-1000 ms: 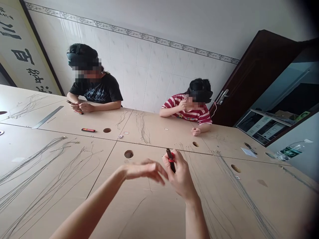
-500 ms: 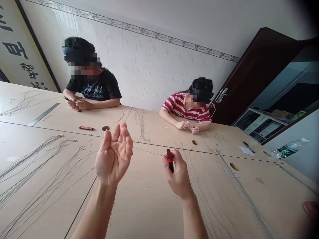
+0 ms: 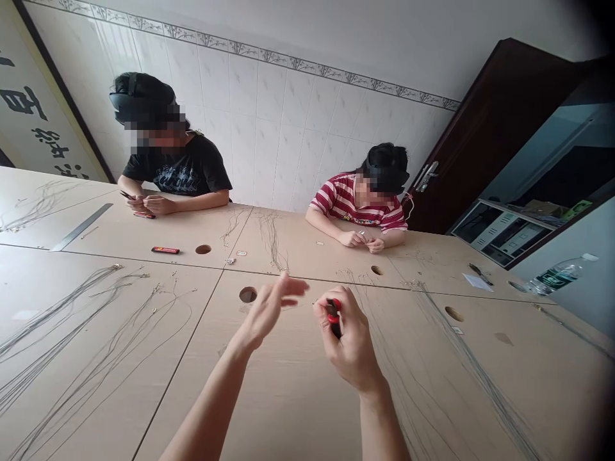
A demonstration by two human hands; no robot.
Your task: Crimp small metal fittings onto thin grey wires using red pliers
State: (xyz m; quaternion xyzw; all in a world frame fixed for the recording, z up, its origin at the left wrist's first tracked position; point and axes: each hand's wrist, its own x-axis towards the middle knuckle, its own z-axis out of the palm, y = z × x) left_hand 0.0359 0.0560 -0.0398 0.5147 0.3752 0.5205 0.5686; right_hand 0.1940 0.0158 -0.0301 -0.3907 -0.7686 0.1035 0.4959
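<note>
My left hand (image 3: 269, 307) is raised above the table, its fingers stretched out and somewhat blurred, with nothing visible in it. Just to its right, my right hand (image 3: 348, 333) is closed around small pliers (image 3: 332, 310) with red and black parts; their jaws point up and away. A tiny tip shows by the right thumb and forefinger, too small to make out. Beyond my hands lies a bunch of thin grey cords (image 3: 271, 240) with small metal ends. More long cords (image 3: 62, 301) spread over the left side, and another bundle (image 3: 475, 368) runs along the right.
Across the table (image 3: 269, 397) sit two people, one in a black shirt (image 3: 182, 169), one in a striped shirt (image 3: 343, 198), both handling small items. A metal ruler (image 3: 81, 227), a red-black case (image 3: 166, 250), a dark-handled tool (image 3: 480, 274) and a plastic bottle (image 3: 557, 276) lie around.
My left hand has moved right toward the right hand and turned from palm-up to edge-on, its fingers still apart. The right hand keeps the pliers, shifting slightly. The view has shifted a little.
</note>
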